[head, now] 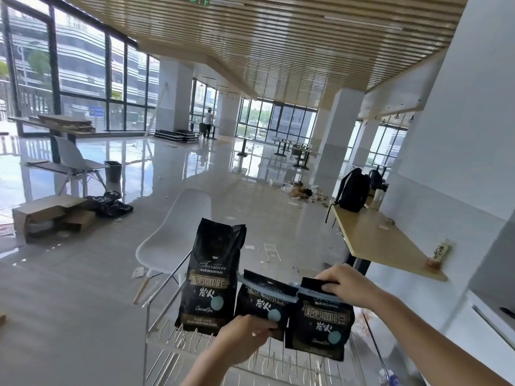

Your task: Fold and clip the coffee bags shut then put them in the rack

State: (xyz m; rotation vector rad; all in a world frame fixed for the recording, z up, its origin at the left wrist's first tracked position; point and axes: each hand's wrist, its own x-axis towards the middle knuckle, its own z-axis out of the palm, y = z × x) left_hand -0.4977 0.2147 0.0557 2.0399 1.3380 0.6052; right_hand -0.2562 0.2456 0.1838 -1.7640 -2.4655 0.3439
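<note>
Big open room with a shiny tiled floor (250, 207) and a white chair (178, 235) sitting just behind the wire rack (172, 338), with a wooden table (381, 240) off to the right carrying a black backpack (352, 190). In the rack there are three black coffee bags lined up: the tall bag (210, 277) on the left stands full height with its top not folded or clipped, the middle bag (263, 299) is folded down with a bluish clip (267, 286) across its top, and the right bag (320, 319) is folded and clipped the same way. The right hand (344, 282) is pinching the folded top of the right bag, fingers curled over the edge. The left hand (245, 335) is closed on the bottom front of the middle bag. A small bottle (440, 253) sits on the near end of the table.
</note>
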